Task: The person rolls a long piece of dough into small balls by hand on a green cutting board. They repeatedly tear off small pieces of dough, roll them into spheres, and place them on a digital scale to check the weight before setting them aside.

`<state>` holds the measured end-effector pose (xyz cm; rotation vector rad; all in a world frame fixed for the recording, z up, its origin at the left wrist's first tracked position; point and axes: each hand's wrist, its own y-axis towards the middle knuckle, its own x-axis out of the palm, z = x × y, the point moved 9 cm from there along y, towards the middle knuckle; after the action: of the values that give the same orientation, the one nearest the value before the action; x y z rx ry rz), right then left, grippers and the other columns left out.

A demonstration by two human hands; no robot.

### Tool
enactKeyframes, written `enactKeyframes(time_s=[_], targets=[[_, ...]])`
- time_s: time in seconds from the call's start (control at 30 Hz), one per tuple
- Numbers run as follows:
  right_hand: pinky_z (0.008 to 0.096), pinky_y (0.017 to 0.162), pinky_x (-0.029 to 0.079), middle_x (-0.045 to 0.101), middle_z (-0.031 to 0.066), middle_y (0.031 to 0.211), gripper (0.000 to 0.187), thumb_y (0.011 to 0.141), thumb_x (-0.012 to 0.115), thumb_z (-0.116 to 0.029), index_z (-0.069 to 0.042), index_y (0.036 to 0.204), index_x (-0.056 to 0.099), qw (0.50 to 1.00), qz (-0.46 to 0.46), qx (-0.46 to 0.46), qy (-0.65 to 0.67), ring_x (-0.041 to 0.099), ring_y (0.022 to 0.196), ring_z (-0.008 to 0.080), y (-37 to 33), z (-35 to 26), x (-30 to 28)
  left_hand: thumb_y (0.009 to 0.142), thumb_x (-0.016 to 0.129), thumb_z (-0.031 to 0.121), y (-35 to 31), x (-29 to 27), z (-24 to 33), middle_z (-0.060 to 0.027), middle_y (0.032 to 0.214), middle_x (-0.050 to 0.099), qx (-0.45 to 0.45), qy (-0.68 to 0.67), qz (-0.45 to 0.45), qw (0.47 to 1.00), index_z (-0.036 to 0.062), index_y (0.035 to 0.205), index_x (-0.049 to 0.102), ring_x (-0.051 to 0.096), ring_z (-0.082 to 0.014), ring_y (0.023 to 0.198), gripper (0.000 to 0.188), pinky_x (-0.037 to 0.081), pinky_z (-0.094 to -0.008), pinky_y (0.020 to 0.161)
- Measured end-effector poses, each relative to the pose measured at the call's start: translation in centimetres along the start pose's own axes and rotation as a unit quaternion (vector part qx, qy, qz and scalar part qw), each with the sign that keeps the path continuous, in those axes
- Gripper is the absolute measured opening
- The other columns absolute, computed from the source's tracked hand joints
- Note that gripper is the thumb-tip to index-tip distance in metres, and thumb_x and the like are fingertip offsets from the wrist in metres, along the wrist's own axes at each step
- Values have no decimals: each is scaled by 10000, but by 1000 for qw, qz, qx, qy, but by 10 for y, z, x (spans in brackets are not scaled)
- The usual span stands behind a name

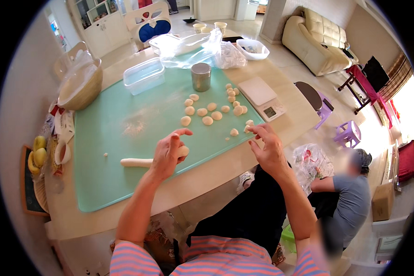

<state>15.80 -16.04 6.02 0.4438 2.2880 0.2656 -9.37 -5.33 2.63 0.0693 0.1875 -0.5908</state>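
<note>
A pale dough rope [136,162] lies on the green mat [106,184] near its front edge. My left hand [168,154] is wrapped round the rope's right end, index finger and thumb raised, and a rounded dough end [183,151] shows beside the fingers. My right hand [267,146] is over the mat's right edge, thumb and forefinger apart. Its fingertips are next to small dough pieces [247,129]; whether they touch is hard to tell. One dough lump [234,132] lies just left of them. Several dough balls [208,120] are spread farther back.
A metal canister [201,77], a clear plastic tub [144,76] and a white kitchen scale [263,99] stand behind the dough. Dry flour [135,125] dusts the mat. At the left are a basket [81,87] and bananas [37,158]. Another person [349,198] sits low at the right.
</note>
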Motion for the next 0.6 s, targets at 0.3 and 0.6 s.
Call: enactKeyframes(time_s=[0.3, 0.6], targets=[[399, 819, 537, 627, 149, 1126, 338, 825, 715, 2, -32, 1157, 667, 1000, 3, -15, -23, 656, 901, 302, -4, -1, 5, 1029, 321, 690, 4, 2, -7, 13, 595, 439, 43, 40, -14, 998, 7, 1183, 628, 441, -95, 582, 764, 374, -277, 558], [426, 966, 434, 659, 82, 1154, 363, 787, 770, -57, -72, 1141, 691, 979, 5, -107, -172, 571, 1110, 282, 20, -16, 37, 1035, 531, 380, 4, 9, 2, -103, 883, 620, 73, 180, -12, 981, 11, 1161, 620, 578, -211, 729, 400, 482, -351, 682]])
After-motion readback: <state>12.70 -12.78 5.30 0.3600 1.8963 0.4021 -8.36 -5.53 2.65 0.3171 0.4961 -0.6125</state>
